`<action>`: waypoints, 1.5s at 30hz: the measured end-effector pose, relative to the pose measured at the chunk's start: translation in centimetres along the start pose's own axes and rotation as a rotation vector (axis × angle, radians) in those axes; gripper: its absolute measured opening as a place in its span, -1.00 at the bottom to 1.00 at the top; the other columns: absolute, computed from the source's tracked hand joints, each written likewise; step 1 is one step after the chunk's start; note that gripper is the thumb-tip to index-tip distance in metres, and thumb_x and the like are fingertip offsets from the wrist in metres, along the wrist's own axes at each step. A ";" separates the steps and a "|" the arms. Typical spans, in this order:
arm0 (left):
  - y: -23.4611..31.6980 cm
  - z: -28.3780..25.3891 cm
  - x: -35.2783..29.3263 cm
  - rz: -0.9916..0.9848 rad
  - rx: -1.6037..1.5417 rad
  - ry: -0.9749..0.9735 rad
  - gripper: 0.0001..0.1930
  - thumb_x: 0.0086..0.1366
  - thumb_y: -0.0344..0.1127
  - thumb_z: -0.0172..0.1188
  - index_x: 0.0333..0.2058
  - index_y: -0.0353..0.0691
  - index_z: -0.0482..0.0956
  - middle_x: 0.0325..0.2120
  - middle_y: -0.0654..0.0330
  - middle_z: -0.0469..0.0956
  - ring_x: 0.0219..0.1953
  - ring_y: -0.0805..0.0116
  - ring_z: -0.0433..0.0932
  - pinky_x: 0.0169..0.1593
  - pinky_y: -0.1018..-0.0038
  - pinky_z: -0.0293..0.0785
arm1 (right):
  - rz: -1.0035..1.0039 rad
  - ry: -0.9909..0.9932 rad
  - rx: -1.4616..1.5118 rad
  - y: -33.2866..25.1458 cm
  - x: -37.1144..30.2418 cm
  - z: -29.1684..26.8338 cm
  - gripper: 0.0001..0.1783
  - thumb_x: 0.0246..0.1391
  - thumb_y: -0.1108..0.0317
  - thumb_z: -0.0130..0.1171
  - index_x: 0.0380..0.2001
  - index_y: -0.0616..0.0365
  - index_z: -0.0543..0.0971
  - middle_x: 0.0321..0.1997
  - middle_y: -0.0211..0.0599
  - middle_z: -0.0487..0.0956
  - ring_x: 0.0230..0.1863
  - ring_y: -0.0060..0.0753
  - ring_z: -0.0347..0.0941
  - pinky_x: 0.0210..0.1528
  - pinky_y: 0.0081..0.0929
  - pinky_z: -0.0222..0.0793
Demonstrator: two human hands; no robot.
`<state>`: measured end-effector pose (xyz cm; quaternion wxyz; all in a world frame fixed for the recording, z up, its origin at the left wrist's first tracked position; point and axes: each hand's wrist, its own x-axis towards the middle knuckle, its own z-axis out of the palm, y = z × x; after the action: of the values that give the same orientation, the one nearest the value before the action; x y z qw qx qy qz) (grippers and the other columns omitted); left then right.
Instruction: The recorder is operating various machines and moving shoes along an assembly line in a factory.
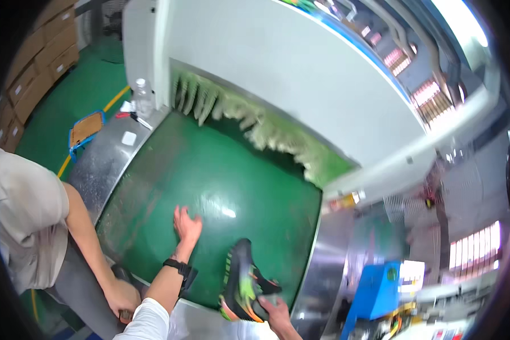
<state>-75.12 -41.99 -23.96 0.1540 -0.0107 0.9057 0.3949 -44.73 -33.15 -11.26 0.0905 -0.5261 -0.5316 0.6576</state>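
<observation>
A black sneaker [242, 281] with bright green and orange patches lies tilted on its side near the front of a green conveyor belt [209, 170]. My right hand [276, 313] grips it at its lower right, around a greyish part. A dark piece sticks out on the sneaker's right; whether it belongs to this shoe I cannot tell. My left hand [188, 228] is over the belt, left of the sneaker, with fingers apart and nothing in them. A black band with a device [181, 272] is on my left wrist.
The belt runs under a white machine housing [266, 79] hung with a pale fringe [260, 127]. Another person [34, 221] sits close on my left. A plastic bottle [143, 96] stands on the left metal ledge [99, 170]. A stool [86, 131] and cartons [45, 62] stand beyond.
</observation>
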 end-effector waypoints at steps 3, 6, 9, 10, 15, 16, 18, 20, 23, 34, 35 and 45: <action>2.7 -0.1 -8.1 0.146 -0.704 -0.466 -0.40 0.30 -0.20 0.09 0.24 -0.30 0.16 0.30 -0.15 0.04 0.36 0.04 0.02 0.38 0.21 -0.09 | 0.250 0.391 -0.142 4.1 -15.8 -8.1 -0.44 -0.02 0.27 0.33 -0.01 0.41 0.46 -0.16 -0.20 0.61 -0.18 -0.43 0.53 -0.06 -0.46 0.44; 3.7 -0.4 -21.7 0.218 -0.910 -0.990 -0.25 0.34 -0.16 0.08 0.34 -0.23 -0.11 0.34 -0.13 -0.05 0.38 0.10 -0.03 0.37 0.32 -0.07 | -0.085 0.374 0.014 5.9 -23.6 -13.1 -0.40 -0.03 0.19 0.34 -0.01 0.36 0.44 -0.07 -0.16 0.58 -0.06 -0.38 0.50 0.05 -0.40 0.38; 6.1 -0.6 -33.6 0.176 -1.015 -1.515 -0.16 0.26 -0.13 0.15 0.35 -0.27 -0.14 0.36 -0.08 -0.07 0.39 0.12 -0.04 0.38 0.30 -0.10 | -0.381 0.526 -0.204 6.3 -28.3 -15.1 -0.28 -0.10 0.00 0.37 0.00 0.31 0.43 -0.12 0.05 0.58 -0.08 -0.17 0.53 0.00 -0.30 0.39; 7.0 -1.2 -36.7 0.317 -0.849 -1.582 -0.21 0.22 -0.19 0.15 0.32 -0.32 -0.03 0.35 -0.07 -0.03 0.36 0.09 0.05 0.34 0.25 0.04 | -0.283 0.541 -0.191 6.5 -29.4 -15.4 -0.23 -0.12 -0.02 0.38 0.02 0.31 0.39 -0.21 0.13 0.58 -0.16 0.02 0.55 -0.09 -0.22 0.43; 8.9 -6.3 -48.1 0.411 -0.904 -1.919 -0.09 0.05 -0.11 0.28 0.28 -0.41 0.04 0.32 -0.10 0.02 0.30 0.09 0.20 0.27 0.18 0.29 | -0.705 0.351 0.223 10.0 -36.5 -16.7 -0.12 -0.03 0.32 0.33 0.30 0.22 0.10 0.20 0.02 0.38 0.24 -0.10 0.31 0.29 -0.33 0.15; 8.5 -6.7 -50.4 0.416 -0.820 -1.895 -0.10 0.06 -0.07 0.27 0.27 -0.40 0.07 0.30 -0.09 0.09 0.27 0.11 0.25 0.26 0.19 0.30 | -0.740 0.343 0.267 11.7 -38.0 -18.2 -0.11 -0.04 0.33 0.33 0.30 0.23 0.10 0.23 -0.02 0.35 0.27 -0.18 0.26 0.32 -0.35 0.10; 6.6 -7.5 -56.5 0.439 -0.687 -1.865 -0.13 0.04 -0.06 0.32 0.24 -0.38 0.15 0.17 -0.03 0.30 0.18 0.16 0.35 0.20 0.23 0.33 | -0.732 0.470 0.191 15.5 -41.9 -21.3 -0.15 -0.05 0.34 0.28 0.28 0.20 0.12 0.12 -0.07 0.44 0.14 -0.22 0.37 0.24 -0.36 0.20; 4.2 -8.0 -62.2 0.395 -0.475 -1.916 -0.13 0.02 -0.04 0.36 0.21 -0.39 0.18 0.10 0.01 0.37 0.15 0.19 0.38 0.18 0.26 0.33 | -0.401 0.434 0.350 20.3 -47.7 -23.5 -0.19 -0.07 0.28 0.33 0.23 0.23 0.21 0.08 -0.20 0.46 0.09 -0.39 0.37 0.21 -0.41 0.24; -0.2 -7.2 -69.4 0.341 -0.205 -2.094 -0.17 0.04 -0.05 0.40 0.18 -0.39 0.24 0.08 0.02 0.39 0.14 0.18 0.38 0.22 0.30 0.27 | -0.170 0.688 0.583 26.7 -56.1 -26.5 -0.24 -0.11 0.22 0.41 0.13 0.30 0.33 0.07 -0.23 0.47 0.06 -0.42 0.38 0.17 -0.42 0.26; -7.3 -5.5 -73.2 1.428 0.832 -1.530 -0.36 0.14 -0.09 0.23 0.12 -0.36 0.34 0.00 -0.14 0.47 0.02 -0.08 0.47 0.07 0.22 0.41 | 0.032 0.901 1.074 35.5 -70.3 -56.7 -0.72 -0.02 0.42 0.09 -0.19 0.28 0.50 -0.24 -0.19 0.59 -0.28 -0.26 0.57 -0.18 -0.34 0.54; -7.4 -5.3 -72.9 1.337 0.870 -1.536 -0.36 0.15 -0.07 0.21 0.12 -0.36 0.34 -0.01 -0.16 0.47 0.02 -0.09 0.46 0.08 0.21 0.40 | -0.080 0.852 1.100 35.5 -68.9 -59.8 -0.69 -0.03 0.42 0.08 -0.17 0.29 0.47 -0.22 -0.13 0.58 -0.26 -0.23 0.58 -0.16 -0.25 0.55; -8.2 -1.2 -72.0 1.273 0.754 -1.508 -0.42 0.13 -0.20 0.27 0.08 -0.40 0.39 -0.05 -0.18 0.52 0.02 -0.04 0.52 0.09 0.28 0.43 | 0.326 1.446 -0.120 38.0 -56.3 -65.2 -0.48 -0.17 0.44 0.06 -0.10 0.50 0.24 -0.18 0.44 0.48 -0.06 0.32 0.46 0.02 -0.07 0.40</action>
<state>-5.77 -55.87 -8.35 0.4347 0.7631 0.4782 0.0001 47.62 -47.84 -0.13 0.2902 -0.9039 -0.2895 0.1222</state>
